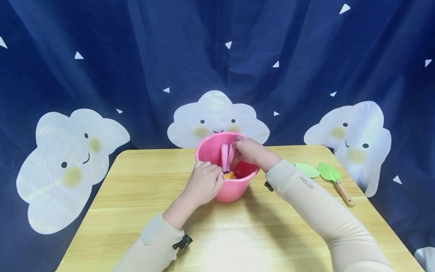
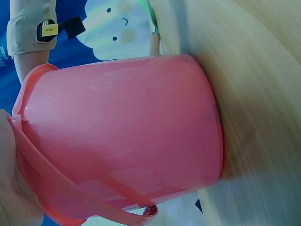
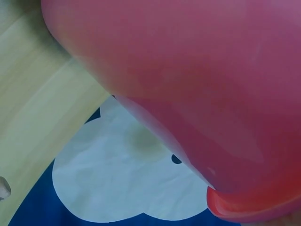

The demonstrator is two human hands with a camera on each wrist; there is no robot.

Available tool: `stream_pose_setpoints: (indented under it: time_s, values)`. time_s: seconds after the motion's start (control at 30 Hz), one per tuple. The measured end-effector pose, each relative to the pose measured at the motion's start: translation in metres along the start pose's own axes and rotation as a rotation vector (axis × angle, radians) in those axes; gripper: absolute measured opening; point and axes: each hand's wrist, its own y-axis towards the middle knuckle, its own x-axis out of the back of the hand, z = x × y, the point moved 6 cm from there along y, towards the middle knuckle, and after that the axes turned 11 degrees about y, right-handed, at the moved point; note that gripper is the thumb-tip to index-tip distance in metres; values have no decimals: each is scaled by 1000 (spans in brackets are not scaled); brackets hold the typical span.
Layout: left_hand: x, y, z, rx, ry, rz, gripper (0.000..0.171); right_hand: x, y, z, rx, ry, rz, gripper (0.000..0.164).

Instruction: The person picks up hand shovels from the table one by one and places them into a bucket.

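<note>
A pink bucket stands upright on the table. My left hand grips its near left rim, with the fingers curled over the edge. In the left wrist view, this hand is at the rim beside the bucket's lowered carrying handle. My right hand reaches over the far right rim, and its curled fingers hold a pink tool handle inside. Another pink handle stands just left of it. Something yellow lies lower in the bucket. The right fingertips are partly hidden.
A green trowel with a wooden handle lies on the table at the right. Beside it is a pale green leaf-shaped piece. A dark blue curtain with clouds hangs behind the table's far edge.
</note>
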Motion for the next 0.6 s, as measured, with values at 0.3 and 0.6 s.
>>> stream_pose_setpoints:
  time_s: [0.3, 0.6]
  values:
    - [1, 1, -1, -9, 3, 6, 23, 3, -2, 1, -16, -1, -16, 23]
    - [1, 0, -1, 4, 3, 20, 22, 7, -4, 3, 17, -47, -45, 24]
